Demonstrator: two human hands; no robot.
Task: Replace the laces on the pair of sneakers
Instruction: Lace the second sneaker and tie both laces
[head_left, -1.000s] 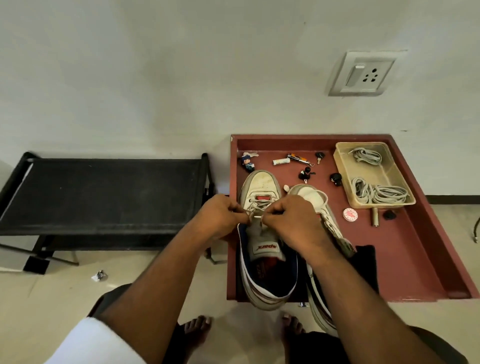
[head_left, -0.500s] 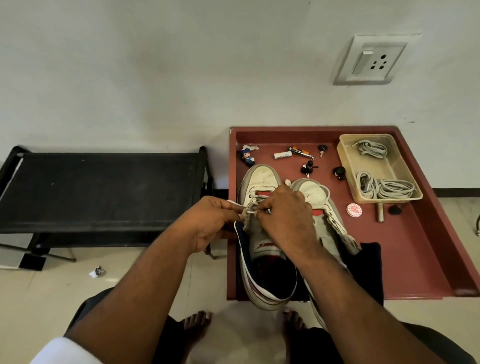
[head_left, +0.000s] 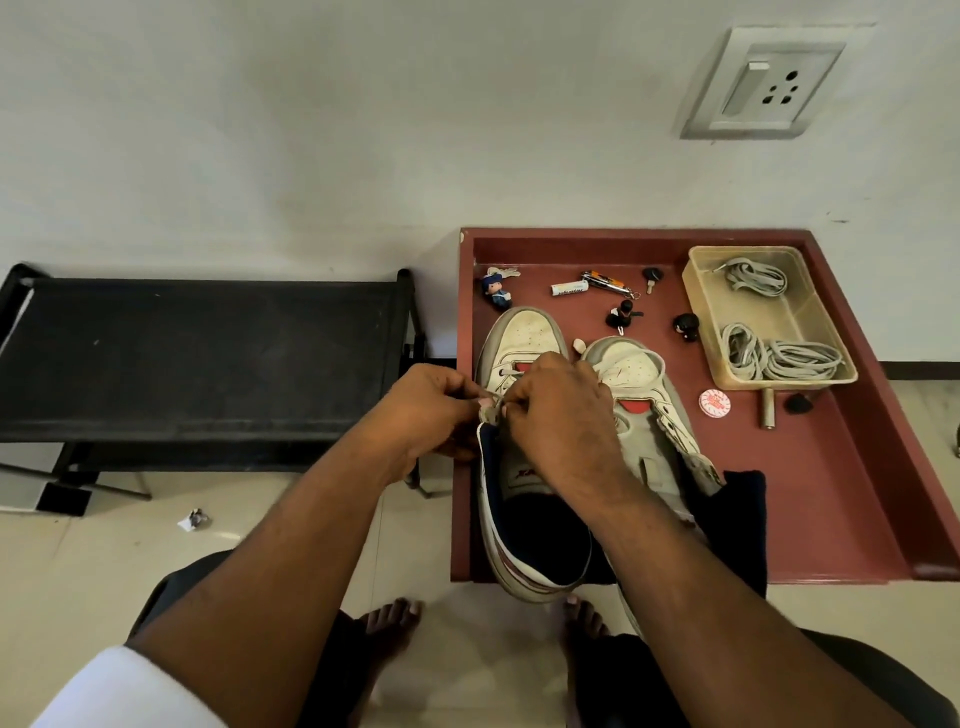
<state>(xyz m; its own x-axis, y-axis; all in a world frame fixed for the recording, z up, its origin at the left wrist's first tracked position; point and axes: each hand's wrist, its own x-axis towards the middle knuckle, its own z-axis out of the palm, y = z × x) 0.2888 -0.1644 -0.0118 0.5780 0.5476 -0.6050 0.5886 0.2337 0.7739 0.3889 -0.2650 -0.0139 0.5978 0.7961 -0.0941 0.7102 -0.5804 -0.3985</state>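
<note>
Two worn white sneakers stand side by side on a red-brown tray table (head_left: 831, 499), toes toward the wall. Over the left sneaker (head_left: 524, 338) both my hands meet at its left row of eyelets. My left hand (head_left: 426, 410) pinches the grey lace (head_left: 491, 411) at the shoe's left edge. My right hand (head_left: 558, 415) pinches the same lace from the other side and covers the tongue. The right sneaker (head_left: 639, 374) lies untouched, its red lining showing. A clear plastic tub (head_left: 810, 306) at the back right holds coiled grey laces (head_left: 779, 358).
Small items lie on the tray behind the shoes: a figurine (head_left: 497, 292), a battery (head_left: 570, 287), keys (head_left: 649, 278), a round red-white tin (head_left: 714, 402). A dark cloth (head_left: 743, 519) lies under the right shoe. A black rack (head_left: 202, 353) stands left. My bare feet (head_left: 389, 623) rest on the floor.
Both hands have shifted from the middle of the left sneaker's lacing toward its left eyelet row, still holding the lace. The camera has tilted down a little.
</note>
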